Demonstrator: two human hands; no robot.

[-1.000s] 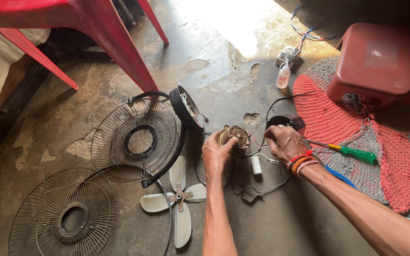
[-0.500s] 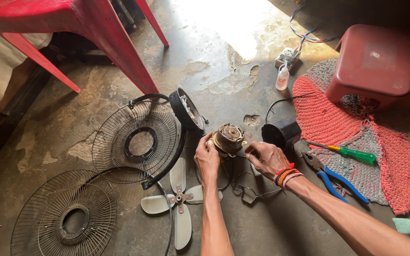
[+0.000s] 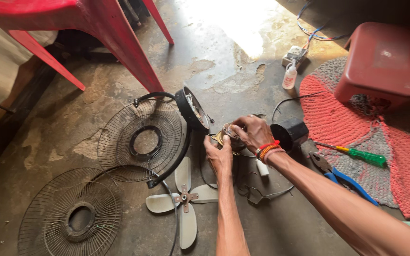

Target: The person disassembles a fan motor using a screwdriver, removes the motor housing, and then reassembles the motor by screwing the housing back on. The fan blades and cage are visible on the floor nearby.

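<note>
Copper-wound fan motor (image 3: 228,137) gripped between left hand (image 3: 219,159), right hand (image 3: 253,133), forearms converging

A small motor (image 3: 229,138) sits mostly hidden beneath the right hand (image 3: 252,132) and behind the left hand (image 3: 219,156); how the fingers close on it cannot be made out. The red chair (image 3: 86,23) is cut off by the top edge, only its legs and seat underside showing. The lower fan grille (image 3: 69,215) runs off the bottom edge (its rim incomplete). A blue-handled pliers (image 3: 342,178) lies partly behind the right forearm. The socket strip (image 3: 296,54) by the small bottle (image 3: 289,76) is too small to read in detail.
</note>
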